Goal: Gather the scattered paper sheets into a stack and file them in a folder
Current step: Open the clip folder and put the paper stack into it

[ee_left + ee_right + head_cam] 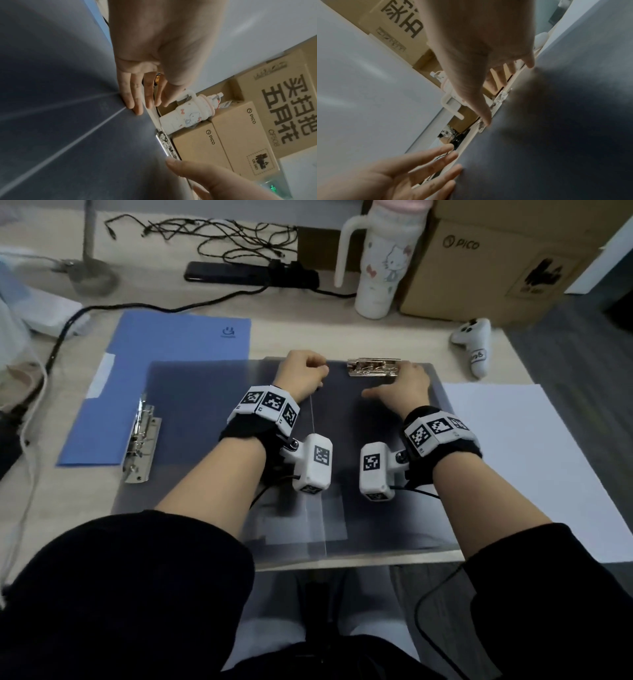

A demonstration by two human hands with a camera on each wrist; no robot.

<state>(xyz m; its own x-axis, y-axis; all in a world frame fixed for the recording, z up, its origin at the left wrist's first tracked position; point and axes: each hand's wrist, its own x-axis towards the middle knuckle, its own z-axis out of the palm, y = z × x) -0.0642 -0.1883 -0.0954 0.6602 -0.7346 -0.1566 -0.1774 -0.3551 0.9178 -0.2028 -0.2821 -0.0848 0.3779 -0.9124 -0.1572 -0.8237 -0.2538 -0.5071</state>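
A dark translucent folder [205, 412] lies open and flat in front of me, with a metal clip [374, 367] at its far edge. My left hand [303, 371] rests on that far edge left of the clip; in the left wrist view its straight fingers [135, 106] touch the folder's rim [68, 121]. My right hand [407, 381] lies at the clip's right end, fingers straight and thumb [484, 116] beside the clip [498, 101]. A stack of white paper sheets [534, 460] lies to the right of the folder. Neither hand holds anything.
A blue folder [164, 378] with a lever clip [142, 440] lies at the left, partly under the dark one. Behind stand a white tumbler [380, 265], cardboard boxes [493, 261], a white controller [474, 345] and black cables [219, 237].
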